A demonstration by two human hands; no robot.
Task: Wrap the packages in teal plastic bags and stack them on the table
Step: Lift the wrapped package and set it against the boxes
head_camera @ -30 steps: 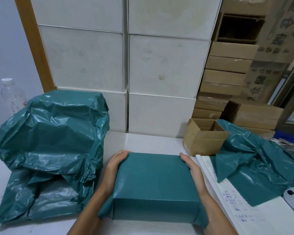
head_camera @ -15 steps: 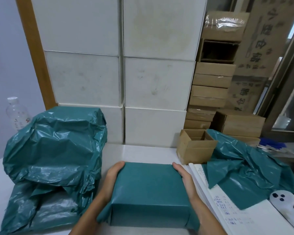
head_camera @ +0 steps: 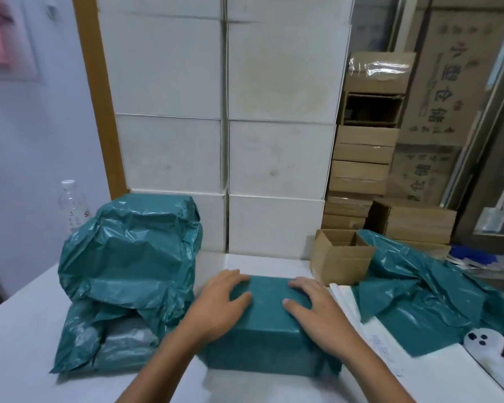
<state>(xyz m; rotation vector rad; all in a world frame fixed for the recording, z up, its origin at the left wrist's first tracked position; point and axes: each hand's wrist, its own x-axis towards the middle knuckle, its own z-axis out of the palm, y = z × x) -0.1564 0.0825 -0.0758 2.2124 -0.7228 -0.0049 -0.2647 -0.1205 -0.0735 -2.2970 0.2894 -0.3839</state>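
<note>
A box-shaped package wrapped smoothly in teal plastic (head_camera: pixel 269 335) lies on the white table (head_camera: pixel 26 338) in front of me. My left hand (head_camera: pixel 218 303) rests flat on its top left part, fingers spread. My right hand (head_camera: pixel 314 303) lies flat on its top right part, fingers spread too. Both palms press down on the wrapping; neither hand grips the sides. To the left stands a pile of teal-wrapped packages (head_camera: pixel 128 274), crumpled and loosely bagged. A loose teal plastic bag (head_camera: pixel 425 292) lies spread at the right.
Stacked white boxes (head_camera: pixel 224 141) form a wall behind the table. An open small cardboard box (head_camera: pixel 339 258) sits at the back right, with brown cartons (head_camera: pixel 361 158) stacked behind. A clear bottle (head_camera: pixel 72 207) stands far left. Paper sheets (head_camera: pixel 378 341) and a white device (head_camera: pixel 483 344) lie at the right.
Both hands moved from the package's far corners and sides onto its top, now lying flat. The camera view tilted upward, so the package sits lower in the frame.
</note>
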